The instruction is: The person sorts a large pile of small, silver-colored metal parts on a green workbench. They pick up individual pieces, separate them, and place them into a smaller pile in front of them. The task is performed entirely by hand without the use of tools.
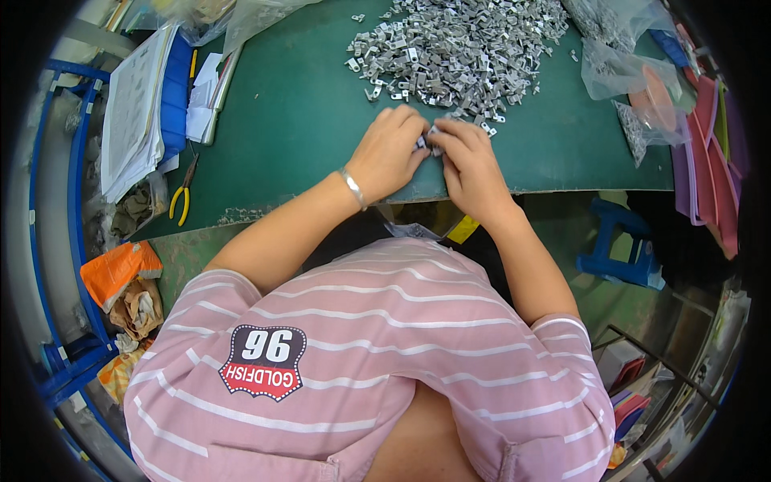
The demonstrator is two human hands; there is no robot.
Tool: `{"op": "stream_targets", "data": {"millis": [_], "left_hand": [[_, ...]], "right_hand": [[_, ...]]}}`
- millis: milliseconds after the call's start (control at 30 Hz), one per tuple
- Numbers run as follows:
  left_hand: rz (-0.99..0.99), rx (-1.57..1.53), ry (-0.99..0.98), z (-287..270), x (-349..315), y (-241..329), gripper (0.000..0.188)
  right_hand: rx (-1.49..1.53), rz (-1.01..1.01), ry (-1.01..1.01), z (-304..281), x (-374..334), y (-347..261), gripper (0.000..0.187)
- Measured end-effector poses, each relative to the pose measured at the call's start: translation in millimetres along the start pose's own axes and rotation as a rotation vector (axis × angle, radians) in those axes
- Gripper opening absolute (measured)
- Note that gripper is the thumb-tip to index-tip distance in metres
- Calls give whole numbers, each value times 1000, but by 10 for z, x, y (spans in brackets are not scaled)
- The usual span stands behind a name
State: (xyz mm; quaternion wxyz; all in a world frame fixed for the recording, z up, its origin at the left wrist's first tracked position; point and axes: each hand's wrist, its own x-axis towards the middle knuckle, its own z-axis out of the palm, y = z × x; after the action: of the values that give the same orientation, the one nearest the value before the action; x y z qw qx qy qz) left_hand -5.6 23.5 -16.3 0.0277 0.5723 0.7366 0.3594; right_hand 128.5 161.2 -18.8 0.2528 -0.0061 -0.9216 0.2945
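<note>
A heap of small silvery metal brackets (458, 56) lies on the green tabletop (297, 88), spreading toward me from the far edge. Just in front of the heap, close to the table's near edge, my two hands almost meet. My left hand (387, 153), with a silver bangle (352, 189) on its wrist, has its fingers curled round a small metal bracket (419, 143). Opposite it, my right hand (472, 167) pinches another small metal bracket (436, 141). Fingers partly cover both pieces, and some blur hides their details.
Yellow-handled pliers (185, 189) lie at the table's left, near a blue bin (175, 96) and stacked papers (132, 112). Plastic bags of small metal parts (632, 132) and pink and purple sheets (703, 153) sit at the right. Below stands a blue stool (618, 245).
</note>
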Motion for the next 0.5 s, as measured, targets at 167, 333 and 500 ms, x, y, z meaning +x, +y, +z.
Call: {"op": "stream_targets", "data": {"millis": [167, 333, 500], "left_hand": [[-90, -164, -54, -145, -268, 132, 23], [-59, -181, 23, -126, -288, 118, 16], [-176, -337, 43, -141, -271, 128, 13]], "right_hand": [[219, 235, 100, -236, -251, -119, 29], [103, 276, 34, -261, -280, -122, 22], [140, 246, 56, -191, -326, -130, 20]]}}
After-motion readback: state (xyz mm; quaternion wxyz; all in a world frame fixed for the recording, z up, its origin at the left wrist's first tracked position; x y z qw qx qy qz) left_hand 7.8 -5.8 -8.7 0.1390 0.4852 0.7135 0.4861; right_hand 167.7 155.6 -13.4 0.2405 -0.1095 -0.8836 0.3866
